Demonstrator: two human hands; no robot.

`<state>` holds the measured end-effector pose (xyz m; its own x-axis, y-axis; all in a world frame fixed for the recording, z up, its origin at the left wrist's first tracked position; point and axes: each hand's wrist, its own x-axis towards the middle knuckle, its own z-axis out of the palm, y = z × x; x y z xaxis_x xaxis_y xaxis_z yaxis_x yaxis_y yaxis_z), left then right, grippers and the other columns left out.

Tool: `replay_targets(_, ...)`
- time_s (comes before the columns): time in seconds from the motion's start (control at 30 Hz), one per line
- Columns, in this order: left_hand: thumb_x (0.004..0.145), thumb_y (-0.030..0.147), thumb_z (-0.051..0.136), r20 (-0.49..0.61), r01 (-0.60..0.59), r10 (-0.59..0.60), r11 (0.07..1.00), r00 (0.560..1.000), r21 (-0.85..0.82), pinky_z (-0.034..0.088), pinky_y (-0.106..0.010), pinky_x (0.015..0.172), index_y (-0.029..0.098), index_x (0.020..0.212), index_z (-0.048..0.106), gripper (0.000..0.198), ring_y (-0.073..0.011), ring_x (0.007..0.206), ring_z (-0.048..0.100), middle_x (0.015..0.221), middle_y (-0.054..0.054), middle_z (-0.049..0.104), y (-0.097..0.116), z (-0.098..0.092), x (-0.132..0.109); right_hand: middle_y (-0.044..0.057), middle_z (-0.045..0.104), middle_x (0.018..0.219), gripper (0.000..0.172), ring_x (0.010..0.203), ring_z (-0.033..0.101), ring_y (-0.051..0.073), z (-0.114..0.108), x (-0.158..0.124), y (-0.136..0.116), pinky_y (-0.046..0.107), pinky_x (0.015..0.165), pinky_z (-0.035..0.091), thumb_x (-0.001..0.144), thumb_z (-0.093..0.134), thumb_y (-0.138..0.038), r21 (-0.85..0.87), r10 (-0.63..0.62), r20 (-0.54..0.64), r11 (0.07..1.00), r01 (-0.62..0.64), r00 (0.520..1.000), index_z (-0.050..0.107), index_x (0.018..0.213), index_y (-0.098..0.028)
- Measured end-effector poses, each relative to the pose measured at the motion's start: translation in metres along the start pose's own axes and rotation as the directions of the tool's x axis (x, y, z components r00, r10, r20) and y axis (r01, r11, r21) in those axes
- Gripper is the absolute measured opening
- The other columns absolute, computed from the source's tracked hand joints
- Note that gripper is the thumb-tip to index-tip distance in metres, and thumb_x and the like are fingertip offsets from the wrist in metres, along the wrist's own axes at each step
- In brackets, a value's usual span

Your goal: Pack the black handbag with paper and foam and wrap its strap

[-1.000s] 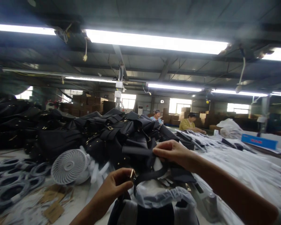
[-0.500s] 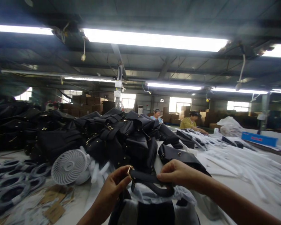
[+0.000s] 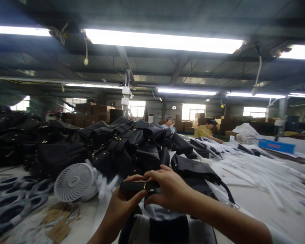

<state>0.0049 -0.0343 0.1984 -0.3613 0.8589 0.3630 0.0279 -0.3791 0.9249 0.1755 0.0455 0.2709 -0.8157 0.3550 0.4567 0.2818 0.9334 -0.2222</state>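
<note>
Possibly the folded black strap point(image 3: 132, 186), clamped by the fingers point(image 3: 156, 174) of the left hand point(image 3: 122, 205) and the right hand point(image 3: 169, 190) just above the wrapped bag point(image 3: 167, 231) at the near counter point(image 3: 256, 203) edge, could be dropped if the small metal clasp point(image 3: 145, 185) is pinched too lightly.

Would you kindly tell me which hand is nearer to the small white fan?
Left. The left hand sits just right of the white fan; the right hand is farther right. Both pinch the black strap.
</note>
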Motion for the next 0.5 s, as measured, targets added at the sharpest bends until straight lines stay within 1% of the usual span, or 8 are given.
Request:
replay_targets(0.07,0.072,0.042,0.08,-0.029,-0.064,0.067,0.994,0.997,0.09,0.051,-0.03,0.092,0.024,0.103,0.07,0.037,-0.0249,0.106,0.065,0.108,-0.003,0.073,0.0,-0.007,0.0,0.003,0.074,0.102,0.047,0.097,0.066,0.026,0.002,0.004,0.0,0.042,0.099,0.04,0.072,0.079,-0.041,0.022,0.057,0.04,0.998,-0.058,0.998,0.067,0.115,-0.028)
replay_targets(0.13,0.072,0.044,0.08,-0.051,-0.105,0.115,0.981,0.992,0.162,0.051,-0.029,0.091,0.022,0.095,0.073,0.032,-0.0246,0.106,0.065,0.107,-0.004,0.073,0.0,-0.016,0.001,0.004,0.075,0.1,0.038,0.093,0.067,0.026,-0.002,0.009,-0.001,0.035,0.086,0.046,0.072,0.076,-0.038,0.015,0.071,0.063,0.997,-0.072,0.995,0.071,0.108,-0.027)
replay_targets(0.2,0.071,0.045,0.081,-0.118,-0.068,0.086,0.987,0.989,0.148,0.052,-0.027,0.086,0.021,0.094,0.074,0.034,-0.0229,0.097,0.066,0.099,-0.004,0.074,-0.001,-0.027,0.003,0.004,0.075,0.097,0.036,0.089,0.068,0.024,-0.009,0.014,-0.003,0.03,0.077,0.047,0.07,0.076,-0.037,0.011,0.073,0.093,0.997,-0.074,0.993,0.073,0.104,-0.025)
replay_targets(0.27,0.067,0.045,0.084,-0.228,0.0,0.013,0.999,0.974,0.054,0.053,-0.025,0.078,0.019,0.096,0.073,0.04,-0.019,0.084,0.066,0.088,-0.002,0.074,-0.004,-0.042,0.003,0.003,0.075,0.091,0.036,0.083,0.068,0.022,-0.017,0.017,-0.004,0.027,0.071,0.047,0.068,0.076,-0.037,0.019,0.088,0.128,0.996,-0.091,0.988,0.074,0.101,-0.023)
replay_targets(0.3,0.064,0.044,0.087,-0.282,0.027,-0.028,1.0,0.959,-0.01,0.053,-0.023,0.075,0.019,0.096,0.073,0.044,-0.0173,0.081,0.066,0.085,-0.001,0.073,-0.006,-0.051,0.002,0.003,0.075,0.089,0.036,0.08,0.068,0.021,-0.02,0.018,-0.004,0.026,0.07,0.047,0.067,0.076,-0.036,0.031,0.1,0.143,0.994,-0.105,0.985,0.074,0.1,-0.023)
replay_targets(0.37,0.056,0.041,0.091,-0.374,0.076,-0.124,0.987,0.919,-0.14,0.055,-0.02,0.074,0.019,0.096,0.073,0.049,-0.0157,0.081,0.066,0.086,0.0,0.073,-0.014,-0.072,-0.002,0.002,0.074,0.086,0.035,0.078,0.068,0.019,-0.021,0.018,-0.001,0.025,0.069,0.047,0.067,0.076,-0.032,0.079,0.119,0.166,0.988,-0.133,0.979,0.074,0.1,-0.021)
replay_targets(0.43,0.048,0.036,0.095,-0.448,0.129,-0.234,0.959,0.863,-0.253,0.057,-0.019,0.074,0.019,0.093,0.073,0.053,-0.016,0.085,0.067,0.092,0.0,0.073,-0.027,-0.095,-0.011,0.002,0.074,0.088,0.034,0.08,0.068,0.019,-0.018,0.016,0.004,0.025,0.071,0.049,0.067,0.074,-0.028,0.162,0.113,0.173,0.977,-0.142,0.978,0.074,0.1,-0.02)
replay_targets(0.5,0.039,0.031,0.097,-0.511,0.165,-0.32,0.931,0.798,-0.326,0.058,-0.018,0.071,0.019,0.089,0.073,0.057,-0.0163,0.084,0.068,0.094,0.0,0.073,-0.043,-0.115,-0.024,0.002,0.074,0.092,0.031,0.085,0.068,0.019,-0.01,0.014,0.011,0.026,0.077,0.05,0.069,0.072,-0.024,0.266,0.093,0.166,0.954,-0.135,0.982,0.073,0.099,-0.018)
